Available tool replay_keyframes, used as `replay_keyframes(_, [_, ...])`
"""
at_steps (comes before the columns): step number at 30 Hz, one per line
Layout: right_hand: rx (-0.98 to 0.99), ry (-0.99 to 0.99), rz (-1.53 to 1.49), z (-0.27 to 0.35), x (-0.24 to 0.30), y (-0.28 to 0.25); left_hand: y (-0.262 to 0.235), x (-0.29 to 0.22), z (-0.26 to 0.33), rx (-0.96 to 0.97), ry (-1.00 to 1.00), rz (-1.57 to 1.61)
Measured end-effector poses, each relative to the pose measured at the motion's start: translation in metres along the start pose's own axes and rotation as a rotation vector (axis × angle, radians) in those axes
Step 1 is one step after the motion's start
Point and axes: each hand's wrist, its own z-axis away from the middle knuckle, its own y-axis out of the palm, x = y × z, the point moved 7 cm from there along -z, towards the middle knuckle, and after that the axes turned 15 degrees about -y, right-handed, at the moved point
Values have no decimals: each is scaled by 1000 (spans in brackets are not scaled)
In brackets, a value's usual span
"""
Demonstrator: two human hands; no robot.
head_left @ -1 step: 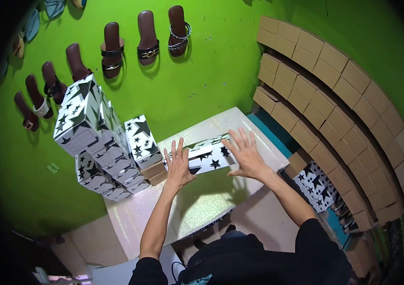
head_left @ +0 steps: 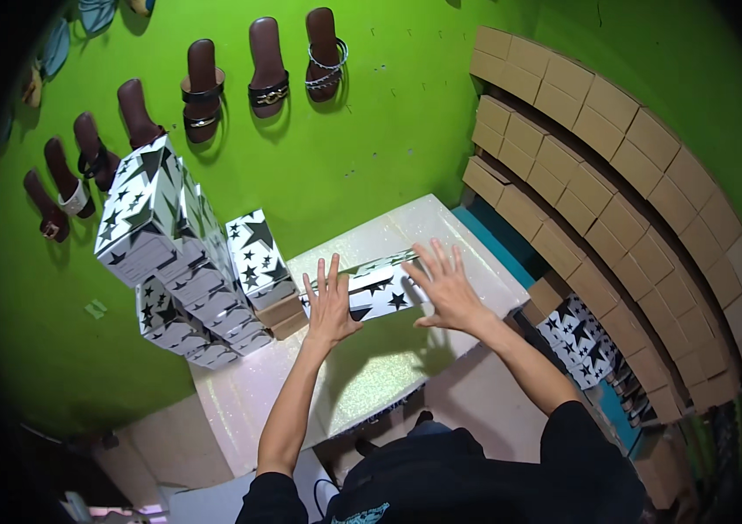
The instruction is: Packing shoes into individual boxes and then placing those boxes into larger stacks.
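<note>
1. Head view, the main thing: a white shoe box (head_left: 380, 301) with black stars sits around the middle of the table (head_left: 371, 402). Its long axis runs roughly parallel to the table's wall-side edge, its right end angled slightly away from the person.

2. Head view, left: the left grip (head_left: 330, 313) is open and empty, fingers spread and pointing toward the table's wall side. It overlaps the shoe box's left end, which lies behind and to the right of it.

3. Head view, right: the right grip (head_left: 454, 297) is open too, thumb and fingers wide apart, overlapping the right end of the shoe box, which lies to its left.

4. Head view, the key relation: the shoe box spans the gap between the two grips, one at each end of its length, so neither looks clearly nearer. Whether palms or fingertips touch it cannot be told.

5. Head view, around the table: on its left end stands a tall stack of starry boxes (head_left: 140, 205); between that and the shoe box, another starry box (head_left: 257, 253) appears to rest on brown cardboard (head_left: 284, 316). Sandals (head_left: 266, 65) hang on the wall behind the table, and brown boxes (head_left: 598, 192) fill shelves beyond its right end.
</note>
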Motion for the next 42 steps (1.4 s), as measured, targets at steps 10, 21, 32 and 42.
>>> replay_keyframes(10, [82, -83, 105, 45, -33, 93, 81, -100, 32, 161, -15, -98])
replay_keyframes(21, [39, -139, 56, 179, -196, 193, 246, -215, 7, 131, -76, 4])
replay_keyframes(32, [-2, -54, -140, 245, -254, 232, 301, -281, 6, 229, -57, -68])
replay_keyframes(42, [-150, -42, -211, 230, -275, 199, 236, -206, -101, 58, -356, -379])
